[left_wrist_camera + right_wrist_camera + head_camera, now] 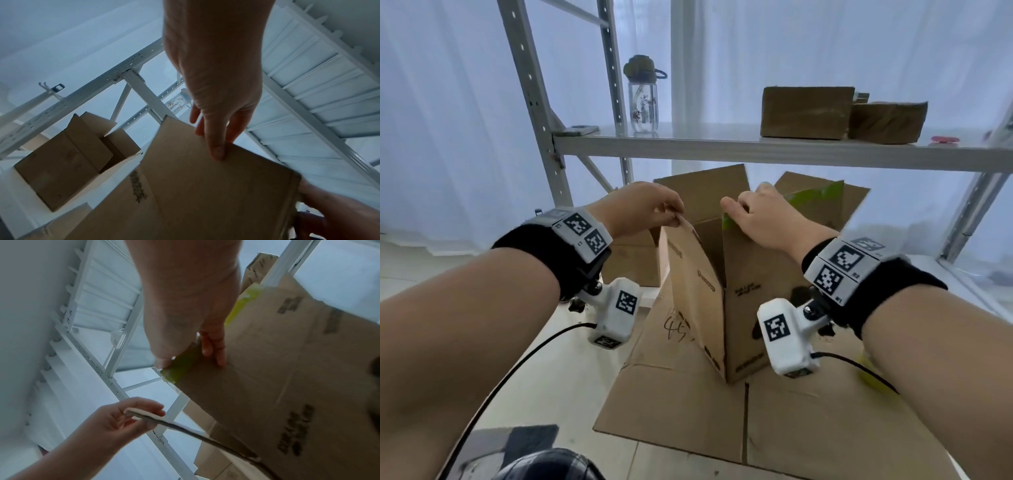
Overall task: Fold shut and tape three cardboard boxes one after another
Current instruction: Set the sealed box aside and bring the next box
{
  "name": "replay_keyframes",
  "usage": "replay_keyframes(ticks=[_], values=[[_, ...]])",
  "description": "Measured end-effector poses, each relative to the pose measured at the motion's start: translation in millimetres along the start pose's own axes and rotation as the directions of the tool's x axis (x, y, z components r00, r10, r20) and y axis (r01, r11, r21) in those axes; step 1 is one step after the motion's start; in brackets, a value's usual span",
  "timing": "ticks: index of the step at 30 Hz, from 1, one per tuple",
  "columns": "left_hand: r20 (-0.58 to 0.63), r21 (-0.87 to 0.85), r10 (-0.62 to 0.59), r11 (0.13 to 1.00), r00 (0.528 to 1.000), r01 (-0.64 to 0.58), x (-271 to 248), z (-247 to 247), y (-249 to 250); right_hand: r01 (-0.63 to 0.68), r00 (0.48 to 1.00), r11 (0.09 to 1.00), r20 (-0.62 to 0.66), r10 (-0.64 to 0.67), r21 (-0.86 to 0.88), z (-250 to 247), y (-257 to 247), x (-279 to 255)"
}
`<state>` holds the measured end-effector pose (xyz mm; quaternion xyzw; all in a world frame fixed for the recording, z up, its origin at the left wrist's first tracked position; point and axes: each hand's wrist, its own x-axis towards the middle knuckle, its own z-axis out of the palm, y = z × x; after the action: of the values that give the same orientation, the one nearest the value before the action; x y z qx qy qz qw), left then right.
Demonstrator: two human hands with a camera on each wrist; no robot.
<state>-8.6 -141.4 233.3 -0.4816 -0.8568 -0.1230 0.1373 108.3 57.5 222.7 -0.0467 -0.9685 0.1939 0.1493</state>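
Note:
An open brown cardboard box [722, 308] stands corner-on toward me on a flattened sheet of cardboard [688, 404], its top flaps raised. My left hand [650, 209] pinches the top edge of the near left flap [205, 186] between thumb and fingers. My right hand [753, 212] grips the upper edge of the near right flap [287, 369], thumb on one face and fingers on the other, right at a strip of green tape [180, 368] along that edge. A second open box [68, 159] sits behind on the left.
A white metal rack stands just behind the box; its shelf [756, 145] carries a clear water bottle [643, 97], a phone [577, 130] and two shut brown boxes [839, 113]. Black cables [510, 373] trail from the wrist cameras. White curtains hang behind.

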Motion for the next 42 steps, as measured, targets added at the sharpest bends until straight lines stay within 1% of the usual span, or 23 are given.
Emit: replay_keyframes(ticks=[3,5,6,7,9,10,12,15,18,20,21,24,26,28,29,31,32,34,36,37,38,40,42], values=[[-0.076,0.013,-0.027,1.0,0.997,0.028,-6.5,-4.7,0.0,0.064,0.984,0.989,-0.171,-0.04,0.135,-5.3,9.1,-11.0],[-0.101,0.031,-0.083,0.996,0.991,0.086,-12.5,-5.3,-1.7,0.102,0.961,0.968,-0.276,-0.036,0.229,-6.7,20.5,-16.6],[-0.106,0.061,-0.122,0.99,0.987,0.129,-15.2,-4.9,-3.4,0.114,0.953,0.96,-0.302,-0.032,0.256,-6.3,27.0,-18.4],[-0.1,0.125,-0.175,0.974,0.979,0.187,-17.9,-4.2,-4.0,0.11,0.951,0.958,-0.307,-0.024,0.266,-5.6,33.2,-20.6],[-0.095,0.28,-0.282,0.913,0.955,0.298,-22.3,-1.9,-3.5,0.077,0.957,0.969,-0.291,-0.006,0.233,-4.0,42.9,-26.4],[-0.088,0.299,-0.333,0.89,0.939,0.344,-24.1,-0.2,-3.9,0.06,0.958,0.975,-0.285,0.004,0.213,-3.1,46.6,-28.8],[-0.067,0.22,-0.385,0.894,0.921,0.389,-26.6,2.8,-2.2,0.038,0.956,0.976,-0.291,0.027,0.216,-3.0,49.6,-33.4],[-0.068,0.058,-0.342,0.937,0.937,0.346,-26.4,6.3,7.7,-0.02,0.961,0.983,-0.268,0.07,0.184,-13.9,41.5,-40.7],[-0.13,-0.136,-0.285,0.954,0.95,0.268,-21.0,7.2,29.6,-0.113,0.976,0.989,-0.174,0.129,0.094,-31.1,29.3,-43.6],[-0.136,-0.168,-0.285,0.951,0.949,0.261,-15.3,10.4,46.6,-0.141,0.98,0.99,-0.135,0.144,0.032,-37.6,25.4,-40.1],[-0.144,-0.164,-0.286,0.951,0.947,0.262,-12.6,12.9,55.3,-0.148,0.982,0.989,-0.12,0.143,-0.03,-37.6,25.0,-38.6],[-0.177,-0.159,-0.273,0.956,0.946,0.246,-5.8,23.4,73.0,-0.176,0.984,0.943,-0.081,0.16,-0.283,-32.0,30.9,-38.2],[-0.186,-0.146,-0.239,0.966,0.953,0.213,-4.6,27.7,78.6,-0.192,0.981,0.929,-0.095,0.17,-0.316,-26.6,40.0,-39.6],[-0.206,-0.047,-0.204,0.979,0.957,0.198,-7.4,25.7,77.3,-0.193,0.978,0.945,-0.124,0.166,-0.262,-23.7,47.6,-41.9],[-0.219,0.018,-0.21,0.976,0.953,0.219,-9.8,23.0,73.3,-0.195,0.976,0.951,-0.14,0.165,-0.24,-22.1,50.4,-42.9],[-0.235,0.106,-0.302,0.937,0.924,0.333,-15.6,15.9,60.2,-0.234,0.959,0.953,-0.205,0.195,-0.191,-18.1,53.9,-45.7],[-0.219,0.102,-0.37,0.912,0.903,0.398,-19.5,13.4,52.4,-0.269,0.943,0.951,-0.244,0.227,-0.154,-15.6,55.4,-47.4],[-0.134,-0.025,-0.488,0.872,0.863,0.489,-26.8,11.0,38.1,-0.334,0.906,0.943,-0.274,0.321,0.001,-10.1,62.9,-48.4],[-0.006,-0.207,-0.55,0.818,0.835,0.537,-31.1,15.7,27.8,-0.334,0.895,0.921,-0.241,0.376,0.198,-5.0,72.9,-46.8],[0.055,-0.274,-0.549,0.795,0.834,0.541,-31.3,19.2,25.5,-0.318,0.898,0.913,-0.227,0.376,0.255,-3.8,76.7,-45.1],[0.09,-0.334,-0.52,0.788,0.849,0.518,-31.0,22.7,25.4,-0.306,0.902,0.909,-0.22,0.372,0.282,-3.5,78.9,-43.5],[0.063,-0.441,-0.437,0.794,0.897,0.418,-26.6,28.0,29.8,-0.286,0.916,0.921,-0.206,0.344,0.266,-4.2,78.7,-38.3],[0.016,-0.432,-0.373,0.834,0.928,0.343,-19.4,31.7,35.9,-0.248,0.94,0.945,-0.182,0.288,0.213,-2.9,77.0,-32.1]])
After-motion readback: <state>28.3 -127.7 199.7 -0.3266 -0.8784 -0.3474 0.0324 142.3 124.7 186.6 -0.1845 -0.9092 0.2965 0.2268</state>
